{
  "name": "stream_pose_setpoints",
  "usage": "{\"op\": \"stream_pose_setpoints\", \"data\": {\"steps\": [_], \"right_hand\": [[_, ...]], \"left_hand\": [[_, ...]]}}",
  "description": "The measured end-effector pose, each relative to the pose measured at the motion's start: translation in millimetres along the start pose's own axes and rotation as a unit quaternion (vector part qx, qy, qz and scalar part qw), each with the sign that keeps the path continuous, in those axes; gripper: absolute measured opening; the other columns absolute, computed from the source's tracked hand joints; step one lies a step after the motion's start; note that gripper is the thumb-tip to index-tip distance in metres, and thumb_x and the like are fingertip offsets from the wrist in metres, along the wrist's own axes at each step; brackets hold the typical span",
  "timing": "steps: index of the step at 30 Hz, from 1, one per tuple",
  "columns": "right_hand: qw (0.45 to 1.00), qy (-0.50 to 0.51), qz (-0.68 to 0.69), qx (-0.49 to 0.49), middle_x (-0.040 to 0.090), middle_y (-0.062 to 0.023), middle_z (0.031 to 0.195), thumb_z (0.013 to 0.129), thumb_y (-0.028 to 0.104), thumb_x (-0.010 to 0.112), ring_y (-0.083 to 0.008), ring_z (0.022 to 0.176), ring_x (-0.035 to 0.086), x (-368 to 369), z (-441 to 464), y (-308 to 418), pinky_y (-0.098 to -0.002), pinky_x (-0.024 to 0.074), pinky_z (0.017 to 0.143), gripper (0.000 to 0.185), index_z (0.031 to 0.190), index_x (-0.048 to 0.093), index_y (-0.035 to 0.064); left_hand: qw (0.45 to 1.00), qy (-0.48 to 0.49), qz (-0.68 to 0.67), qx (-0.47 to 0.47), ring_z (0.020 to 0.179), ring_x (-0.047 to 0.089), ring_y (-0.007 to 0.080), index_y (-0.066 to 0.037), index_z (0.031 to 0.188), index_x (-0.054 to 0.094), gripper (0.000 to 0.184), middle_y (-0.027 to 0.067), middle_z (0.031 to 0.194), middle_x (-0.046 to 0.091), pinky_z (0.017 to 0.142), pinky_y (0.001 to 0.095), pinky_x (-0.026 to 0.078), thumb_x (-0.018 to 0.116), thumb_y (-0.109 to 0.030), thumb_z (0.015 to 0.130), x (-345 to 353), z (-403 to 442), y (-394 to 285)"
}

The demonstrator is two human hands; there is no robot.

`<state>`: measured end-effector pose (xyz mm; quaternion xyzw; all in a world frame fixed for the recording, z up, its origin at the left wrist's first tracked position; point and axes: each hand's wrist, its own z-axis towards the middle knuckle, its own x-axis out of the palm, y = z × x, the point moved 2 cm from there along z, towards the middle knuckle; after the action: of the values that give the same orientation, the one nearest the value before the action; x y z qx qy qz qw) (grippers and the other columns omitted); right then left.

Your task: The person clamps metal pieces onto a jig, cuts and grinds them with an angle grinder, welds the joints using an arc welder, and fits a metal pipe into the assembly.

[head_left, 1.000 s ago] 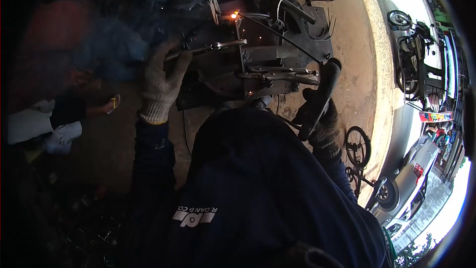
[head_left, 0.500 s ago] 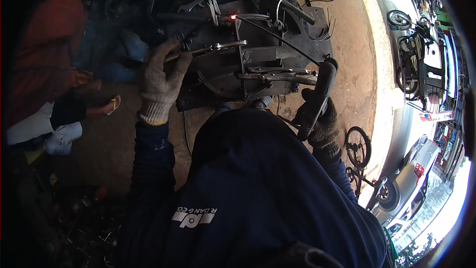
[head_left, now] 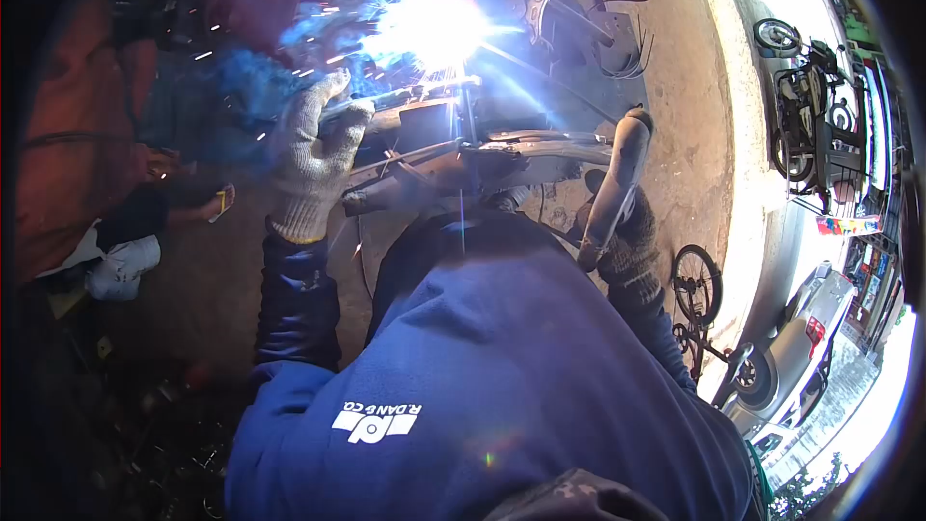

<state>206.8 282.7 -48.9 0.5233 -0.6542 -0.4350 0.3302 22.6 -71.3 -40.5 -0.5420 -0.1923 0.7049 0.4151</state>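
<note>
My left hand (head_left: 313, 154), in a pale knit glove, is closed around the handles of pliers (head_left: 417, 93), whose jaws reach right to a thin metal bar (head_left: 469, 118). My right hand (head_left: 629, 246), in a dark glove, grips a welding electrode holder (head_left: 627, 159). From its top a thin electrode (head_left: 569, 87) runs up and left toward a brilliant welding arc (head_left: 439, 29). The glare hides the electrode's tip and the metal around it. Below the arc, a second clamping tool (head_left: 550, 147) lies across the metal work.
Sparks and bluish smoke (head_left: 256, 68) spread left of the arc. At the left is a person in an orange-red garment (head_left: 72, 154), with a sandalled foot (head_left: 220, 203) nearby. A bicycle (head_left: 696, 285), a motorcycle (head_left: 810, 106) and a silver car (head_left: 791, 347) stand to the right.
The small red glow at the electrode tip has become a blinding arc with flying sparks and smoke. Both hands stay in nearly the same place.
</note>
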Motion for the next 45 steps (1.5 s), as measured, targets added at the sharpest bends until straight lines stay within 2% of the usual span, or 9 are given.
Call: {"op": "stream_pose_setpoints", "data": {"steps": [2,3,5,7,10,37,39,43,45], "right_hand": [[0.980,-0.009,-0.195,-0.044,0.067,-0.0072,0.108,0.087,0.018,0.080,-0.0173,0.097,0.067,-6.2,5.4,2.8,-0.0324,0.0563,0.084,0.052,0.129,0.053,0.0033],[0.980,-0.008,-0.195,-0.044,0.067,-0.0072,0.108,0.087,0.018,0.080,-0.0173,0.097,0.067,-6.3,3.3,2.8,-0.0324,0.0563,0.084,0.052,0.129,0.053,0.0033],[0.993,0.034,0.110,0.004,0.067,-0.0074,0.107,0.087,0.017,0.080,-0.0173,0.094,0.068,0.4,-3.5,5.3,-0.0319,0.0581,0.081,0.053,0.130,0.053,0.0038],[0.995,0.031,0.090,-0.026,0.067,-0.0068,0.106,0.087,0.017,0.080,-0.0170,0.091,0.069,3.7,-3.9,9.3,-0.0319,0.0602,0.078,0.054,0.132,0.052,0.0037],[0.997,0.017,0.069,-0.024,0.067,-0.0067,0.105,0.087,0.016,0.080,-0.0173,0.090,0.069,3.0,-3.9,12.8,-0.0327,0.0613,0.077,0.054,0.132,0.052,0.0034],[0.999,0.019,0.039,0.005,0.067,-0.0072,0.107,0.089,0.017,0.078,-0.0166,0.097,0.067,7.4,-2.7,6.2,-0.0327,0.0567,0.084,0.048,0.128,0.053,0.0035],[0.985,-0.016,-0.156,-0.069,0.064,-0.0073,0.114,0.088,0.018,0.078,-0.0168,0.104,0.065,3.9,0.7,4.7,-0.0333,0.0543,0.089,0.050,0.129,0.052,0.0036],[0.998,0.006,-0.064,0.018,0.063,-0.0067,0.117,0.087,0.019,0.079,-0.0168,0.107,0.064,2.5,-0.5,5.0,-0.0335,0.0527,0.091,0.053,0.130,0.052,0.0035],[0.998,-0.014,-0.058,-0.006,0.065,-0.0062,0.109,0.087,0.020,0.080,-0.0169,0.098,0.066,1.8,-1.2,-4.9,-0.0324,0.0555,0.084,0.054,0.130,0.053,0.0034]], "left_hand": [[0.999,0.005,-0.022,-0.036,0.099,0.070,0.0261,-0.004,0.118,0.068,0.039,0.0128,0.110,0.071,0.087,0.0385,0.056,0.080,-0.022,0.086,-0.6,-3.7,0.5],[0.997,0.003,-0.051,-0.049,0.098,0.070,0.0261,-0.004,0.119,0.068,0.039,0.0127,0.110,0.071,0.086,0.0387,0.056,0.080,-0.024,0.088,-0.2,-4.9,0.2],[1.000,0.011,0.017,0.003,0.096,0.070,0.0263,-0.004,0.119,0.067,0.039,0.0133,0.109,0.070,0.084,0.0368,0.056,0.078,-0.028,0.090,-1.4,3.2,-5.6],[0.999,0.005,0.022,0.027,0.094,0.070,0.0243,-0.003,0.120,0.067,0.040,0.0140,0.109,0.069,0.082,0.0340,0.056,0.077,-0.029,0.091,-1.0,2.3,-4.1],[0.995,0.035,-0.037,-0.080,0.100,0.071,0.0222,0.001,0.121,0.066,0.042,0.0136,0.111,0.068,0.086,0.0340,0.056,0.078,-0.024,0.090,0.3,0.3,-8.3],[0.998,0.018,-0.021,-0.055,0.101,0.071,0.0238,-0.001,0.120,0.067,0.040,0.0142,0.110,0.069,0.086,0.0351,0.057,0.081,-0.020,0.087,-2.8,0.4,-12.5],[1.000,-0.001,-0.017,0.012,0.100,0.071,0.0245,-0.002,0.118,0.068,0.039,0.0136,0.109,0.071,0.086,0.0361,0.057,0.082,-0.016,0.085,-3.1,-0.2,-7.5],[1.000,0.003,-0.016,0.017,0.100,0.071,0.0248,-0.002,0.117,0.068,0.038,0.0139,0.110,0.071,0.086,0.0367,0.057,0.082,-0.014,0.084,-4.9,0.8,-11.0],[0.998,0.014,-0.056,-0.014,0.099,0.071,0.0246,-0.001,0.120,0.067,0.040,0.0153,0.112,0.070,0.086,0.0359,0.057,0.081,-0.016,0.086,-3.8,-2.3,-5.6]]}}
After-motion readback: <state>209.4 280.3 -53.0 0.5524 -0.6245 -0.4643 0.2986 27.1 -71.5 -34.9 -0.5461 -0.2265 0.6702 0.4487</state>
